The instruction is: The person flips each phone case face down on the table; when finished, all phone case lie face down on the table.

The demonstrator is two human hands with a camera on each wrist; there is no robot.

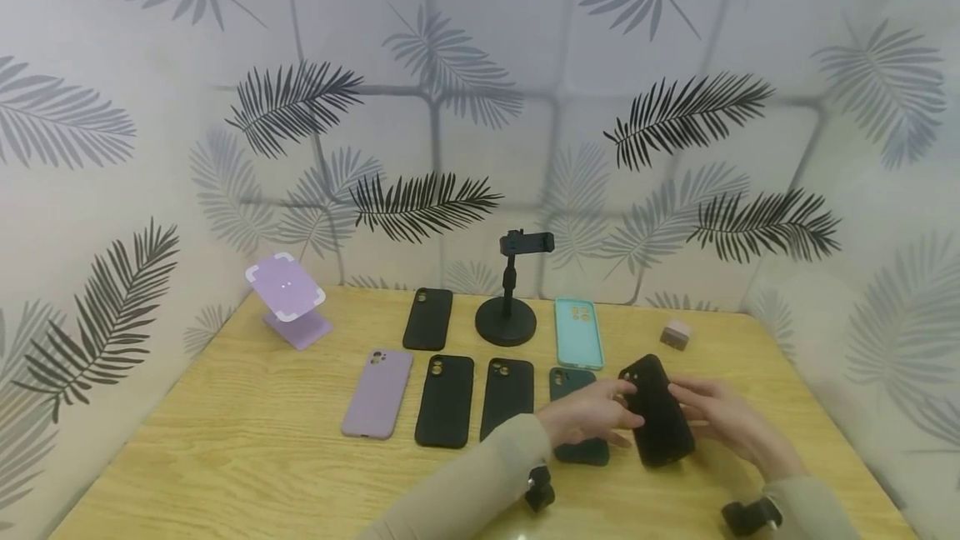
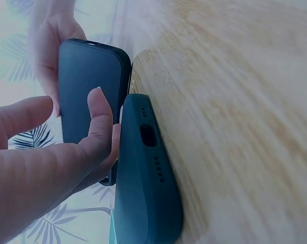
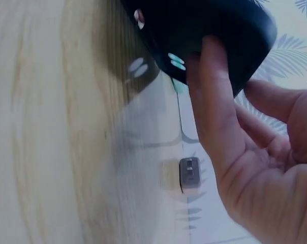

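Note:
In the head view my right hand [image 1: 733, 421] grips a black phone case [image 1: 662, 419] by its right side, tilted up off the table. Thumb and fingers pinch its edge in the right wrist view. My left hand [image 1: 588, 415] reaches over a dark green phone case [image 1: 581, 452] with its fingers loosely extended. Its fingertips are at the left side of the black case; whether they touch it I cannot tell. The left wrist view shows thumb and index finger [image 2: 100, 114] apart before the black case [image 2: 85, 76], beside the green one [image 2: 148, 203].
More phone cases lie on the wooden table [image 1: 240, 440]: black ones [image 1: 444, 402], a lilac one [image 1: 377, 394] and a light blue one [image 1: 578, 336]. Behind stand a black phone holder [image 1: 506, 319] and a purple stand [image 1: 287, 288]. A small block [image 1: 676, 334] sits at back right.

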